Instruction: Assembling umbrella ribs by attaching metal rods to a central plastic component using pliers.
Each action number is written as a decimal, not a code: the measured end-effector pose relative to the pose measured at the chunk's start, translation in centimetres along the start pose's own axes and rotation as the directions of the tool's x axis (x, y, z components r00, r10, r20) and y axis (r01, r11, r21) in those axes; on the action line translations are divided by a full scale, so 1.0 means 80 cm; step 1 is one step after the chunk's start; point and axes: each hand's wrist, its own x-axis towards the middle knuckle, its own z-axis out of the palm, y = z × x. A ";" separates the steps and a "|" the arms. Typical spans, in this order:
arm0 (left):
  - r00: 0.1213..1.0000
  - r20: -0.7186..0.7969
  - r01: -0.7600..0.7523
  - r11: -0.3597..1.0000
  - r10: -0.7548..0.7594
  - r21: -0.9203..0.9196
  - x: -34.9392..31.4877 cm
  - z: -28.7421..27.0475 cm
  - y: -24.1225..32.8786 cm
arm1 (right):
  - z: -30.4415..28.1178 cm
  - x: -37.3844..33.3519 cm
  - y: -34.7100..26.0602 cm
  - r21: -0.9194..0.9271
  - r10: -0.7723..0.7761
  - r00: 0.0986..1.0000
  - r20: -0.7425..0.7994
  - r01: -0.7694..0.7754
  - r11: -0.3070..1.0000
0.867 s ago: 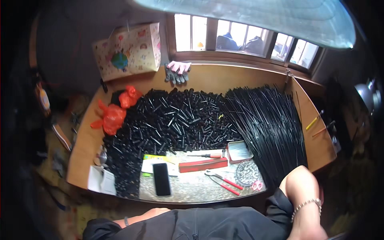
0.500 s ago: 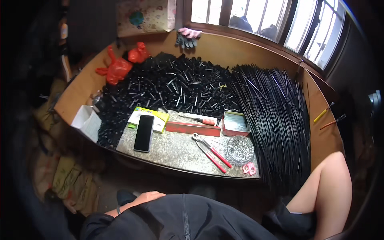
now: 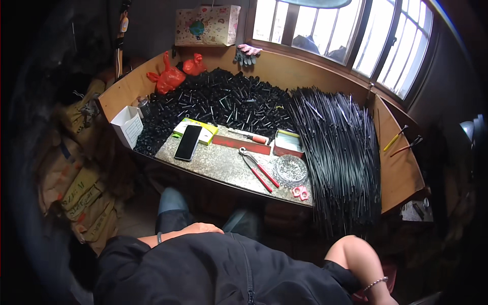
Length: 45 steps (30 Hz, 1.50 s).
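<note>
Left hand (image 3: 206, 229) rests on my dark jacket (image 3: 203, 264); whether its fingers part or close, I can't tell. Right hand (image 3: 385, 299) mostly cut off; fingers unseen. Speckled board (image 3: 218, 162): near edge ahead of my left hand, apart. On it, phone (image 3: 188, 143), red-handled pliers (image 3: 268, 175), bare surface between. Black rods (image 3: 345, 157) crowd its right edge.

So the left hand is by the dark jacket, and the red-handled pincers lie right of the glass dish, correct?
Not quite: the head view shows the red-handled pincers lying left of the glass dish. The left hand is by the dark jacket.
</note>
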 end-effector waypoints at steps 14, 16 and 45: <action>0.712 0.693 0.181 0.983 -0.117 -0.020 0.179 0.119 -0.386 | 0.055 -0.239 0.162 -0.017 0.745 -0.365 -0.559 -0.893 -0.450; 0.736 0.668 0.165 0.986 -0.109 -0.021 0.212 0.116 -0.416 | 0.047 -0.269 0.169 -0.011 0.802 -0.477 -0.360 -0.857 -0.515; 0.936 0.303 0.151 0.982 -0.180 0.117 0.111 0.054 -0.197 | -0.241 -0.234 0.174 -0.594 0.606 0.140 -0.783 0.117 -0.796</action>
